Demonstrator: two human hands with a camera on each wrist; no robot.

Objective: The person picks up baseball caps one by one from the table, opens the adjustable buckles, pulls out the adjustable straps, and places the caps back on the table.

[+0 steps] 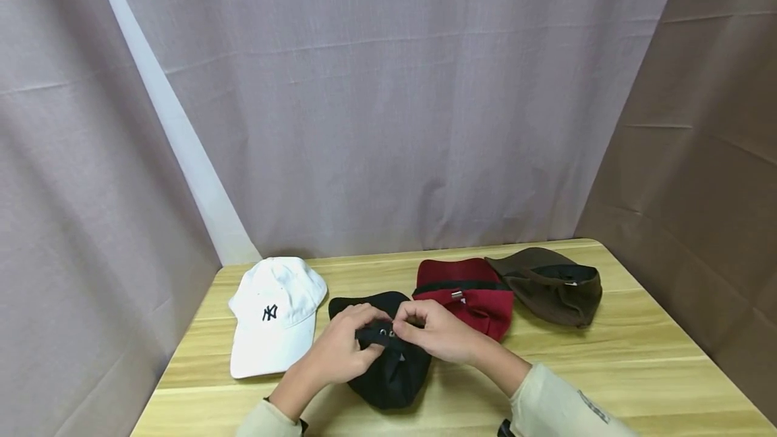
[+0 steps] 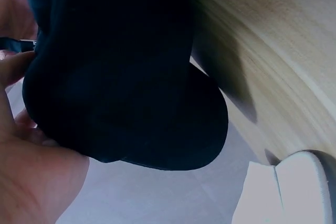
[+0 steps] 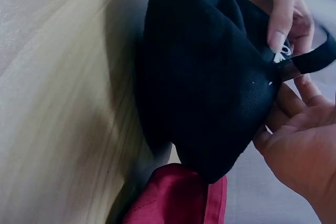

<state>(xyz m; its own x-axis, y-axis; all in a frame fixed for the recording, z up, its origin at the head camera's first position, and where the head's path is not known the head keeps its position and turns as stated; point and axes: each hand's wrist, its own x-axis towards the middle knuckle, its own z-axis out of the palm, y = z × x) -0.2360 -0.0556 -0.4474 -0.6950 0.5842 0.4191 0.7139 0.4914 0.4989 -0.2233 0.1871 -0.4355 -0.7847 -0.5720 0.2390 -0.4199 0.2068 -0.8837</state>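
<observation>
A black cap (image 1: 388,383) lies crown down toward the person at the front middle of the table, its brim pointing to the back. My left hand (image 1: 342,349) grips its rear edge from the left, thumb and fingers around the fabric beside the adjustment strap. From the right, my right hand (image 1: 440,332) pinches the strap end near the metal buckle. In the right wrist view the black strap (image 3: 317,56) loops out past the fingers, with a small white tag (image 3: 283,52) beside it. The left wrist view shows mostly the dark crown (image 2: 110,87), which hides part of both hands.
A white cap (image 1: 279,312) with a dark logo sits at the left of the wooden table (image 1: 619,369). Close behind the right hand lies a red cap (image 1: 455,271), and a brown cap (image 1: 549,302) is at the back right. Grey curtains (image 1: 394,120) hang behind the table.
</observation>
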